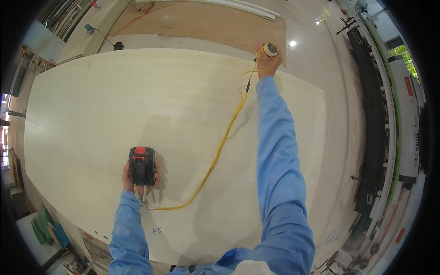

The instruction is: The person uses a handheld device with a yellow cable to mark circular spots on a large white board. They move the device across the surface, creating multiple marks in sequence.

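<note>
A black power-tool battery pack (142,167) with red parts lies in my left hand (127,178), whose fingers wrap round its sides. Two pale leads come out of the pack's lower end and join a yellow cable (215,158). This cable curves up across a large pale board (87,114) to my right hand (267,65), which is stretched out over the board's far edge. My right fingers close round a small round device (271,50) with a white rim and a dark centre. Thin yellow wire loops about it. A dark sleeve or connector (248,85) sits on the cable just below that hand.
Beyond the board lies a brown sheet (201,23) with white strips (247,8) on it. A long machine rail with a black cover (362,114) and a white roll (405,114) runs along the right. Green cord (42,227) and tools crowd the lower left.
</note>
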Tool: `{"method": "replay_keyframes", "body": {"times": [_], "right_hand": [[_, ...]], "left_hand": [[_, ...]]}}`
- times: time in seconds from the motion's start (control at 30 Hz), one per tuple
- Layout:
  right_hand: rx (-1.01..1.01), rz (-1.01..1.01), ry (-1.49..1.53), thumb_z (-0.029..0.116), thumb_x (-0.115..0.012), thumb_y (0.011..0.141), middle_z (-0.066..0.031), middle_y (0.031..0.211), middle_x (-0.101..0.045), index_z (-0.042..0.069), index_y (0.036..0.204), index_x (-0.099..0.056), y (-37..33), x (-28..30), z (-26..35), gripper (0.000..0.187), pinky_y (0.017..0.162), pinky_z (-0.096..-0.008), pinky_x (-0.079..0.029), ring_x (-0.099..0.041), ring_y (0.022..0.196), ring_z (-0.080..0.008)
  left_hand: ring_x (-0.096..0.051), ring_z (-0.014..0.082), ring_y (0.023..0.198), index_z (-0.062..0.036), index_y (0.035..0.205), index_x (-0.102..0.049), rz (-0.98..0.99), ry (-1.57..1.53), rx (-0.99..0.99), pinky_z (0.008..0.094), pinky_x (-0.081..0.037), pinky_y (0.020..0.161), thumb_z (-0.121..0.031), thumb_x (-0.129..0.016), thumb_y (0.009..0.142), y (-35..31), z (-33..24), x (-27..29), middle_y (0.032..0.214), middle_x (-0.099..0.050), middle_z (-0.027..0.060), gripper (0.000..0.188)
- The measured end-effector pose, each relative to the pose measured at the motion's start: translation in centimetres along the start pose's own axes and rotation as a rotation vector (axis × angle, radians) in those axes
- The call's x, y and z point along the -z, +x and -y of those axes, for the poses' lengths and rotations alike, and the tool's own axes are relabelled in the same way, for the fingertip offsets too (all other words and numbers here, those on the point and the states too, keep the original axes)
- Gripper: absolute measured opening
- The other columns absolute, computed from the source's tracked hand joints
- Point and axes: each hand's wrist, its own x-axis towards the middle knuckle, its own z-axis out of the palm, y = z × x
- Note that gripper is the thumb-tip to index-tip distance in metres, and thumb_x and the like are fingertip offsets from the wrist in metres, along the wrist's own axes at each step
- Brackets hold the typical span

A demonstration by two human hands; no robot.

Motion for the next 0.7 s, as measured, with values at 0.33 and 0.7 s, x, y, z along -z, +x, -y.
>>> {"method": "replay_keyframes", "body": {"times": [0.33,0.7], "right_hand": [[-0.149,0.077,0.033,0.012,-0.084,0.078,0.0006,0.076,-0.061,0.006,0.082,-0.057,-0.2,-0.1,-0.8,0.027,0.065,-0.0270,-0.048,-0.055,0.070,-0.0093],[-0.082,0.082,0.002,0.011,-0.081,0.081,0.0010,0.079,-0.063,0.006,0.082,-0.062,-1.1,0.9,1.0,0.020,0.062,-0.0263,-0.048,-0.056,0.069,-0.0093]], "left_hand": [[-0.064,0.0322,0.086,-0.0046,0.143,-0.045,0.028,0.023,0.002,0.0463,-0.055,0.067,-0.065,-0.045,0.094,-0.2,-0.1,-0.8,0.118,-0.059,0.0229,0.078],[-0.066,0.0354,0.093,-0.0030,0.144,-0.045,0.045,0.001,0.016,0.0497,-0.057,0.074,-0.065,-0.039,0.095,-0.3,-0.3,-0.4,0.123,-0.059,0.0254,0.079]]}}
